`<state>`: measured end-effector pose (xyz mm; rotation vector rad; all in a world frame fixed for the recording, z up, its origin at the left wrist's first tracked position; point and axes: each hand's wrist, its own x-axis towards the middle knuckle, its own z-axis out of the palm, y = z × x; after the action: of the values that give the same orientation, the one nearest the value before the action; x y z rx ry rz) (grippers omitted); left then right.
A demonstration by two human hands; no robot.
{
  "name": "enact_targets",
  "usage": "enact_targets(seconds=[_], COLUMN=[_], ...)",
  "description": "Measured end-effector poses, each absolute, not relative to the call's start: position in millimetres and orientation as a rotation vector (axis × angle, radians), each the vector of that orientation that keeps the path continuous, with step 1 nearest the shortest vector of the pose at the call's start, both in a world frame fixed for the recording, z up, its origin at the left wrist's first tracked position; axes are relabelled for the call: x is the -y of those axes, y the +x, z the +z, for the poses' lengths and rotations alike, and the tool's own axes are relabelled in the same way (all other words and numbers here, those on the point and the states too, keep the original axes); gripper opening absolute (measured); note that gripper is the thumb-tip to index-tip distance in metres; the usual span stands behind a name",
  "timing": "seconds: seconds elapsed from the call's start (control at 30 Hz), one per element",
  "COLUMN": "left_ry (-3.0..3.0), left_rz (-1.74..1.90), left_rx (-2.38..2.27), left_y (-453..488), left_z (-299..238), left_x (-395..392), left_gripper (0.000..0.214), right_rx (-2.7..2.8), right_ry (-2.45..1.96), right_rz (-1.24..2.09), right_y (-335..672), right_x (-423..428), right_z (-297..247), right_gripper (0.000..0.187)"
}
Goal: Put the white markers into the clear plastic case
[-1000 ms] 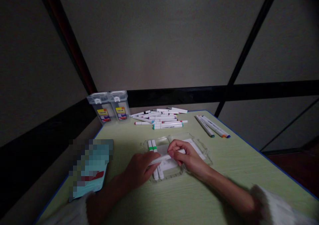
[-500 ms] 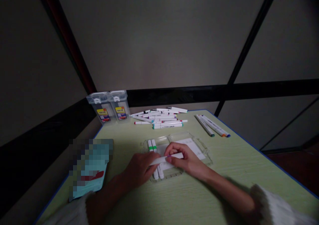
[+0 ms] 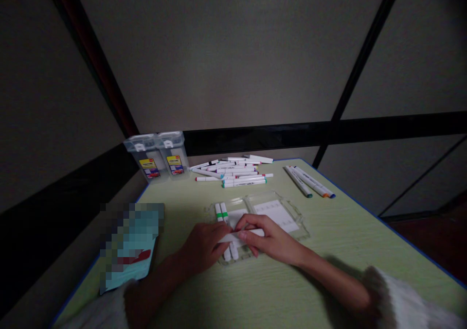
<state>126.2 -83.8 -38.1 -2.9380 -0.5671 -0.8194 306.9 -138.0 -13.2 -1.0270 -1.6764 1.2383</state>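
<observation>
A white marker (image 3: 259,232) lies crosswise between my two hands. My left hand (image 3: 206,244) is closed around its left end. With thumb and fingers, my right hand (image 3: 268,236) pinches it nearer the right end, which sticks out past the fingers. Beneath both hands is a clear plastic tray (image 3: 303,232) holding a white sheet with faint print (image 3: 272,208). Two white markers with green bands (image 3: 222,216) rest side by side in the tray's left part, partly covered by my hands.
Several loose white markers (image 3: 237,169) lie piled at the back. A few more markers (image 3: 310,182) lie at the right. Two clear lidded boxes (image 3: 171,161) stand at the back left. A teal object, partly pixelated (image 3: 136,244), lies by my left forearm.
My right hand has slid slightly left along the marker, closer to my left hand. Some of its lower fingers now show beneath the marker. The view has shifted slightly.
</observation>
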Motion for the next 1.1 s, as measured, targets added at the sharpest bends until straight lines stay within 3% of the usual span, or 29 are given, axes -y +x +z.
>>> enact_targets(seconds=[0.13, 0.63, 1.1], left_ry=[-2.961, -2.991, -2.962], left_rz=[-0.796, -0.895, -0.948], left_rx=[0.596, 0.619, 0.621], left_y=[126.4, 127.4, 125.4], left_z=[-37.3, -37.9, -40.4], left_x=[84.7, 84.4, 84.2], left_gripper=[0.013, 0.020, 0.030], right_rx=[1.600, 1.243, 1.009], right_ry=[-1.087, -1.115, -1.073], right_rz=[1.221, 1.117, 1.090], right_y=[305.8, 309.0, 310.4], right_x=[138.2, 131.1, 128.1], right_z=[-14.2, -15.5, -16.5], right_gripper=[0.025, 0.012, 0.018])
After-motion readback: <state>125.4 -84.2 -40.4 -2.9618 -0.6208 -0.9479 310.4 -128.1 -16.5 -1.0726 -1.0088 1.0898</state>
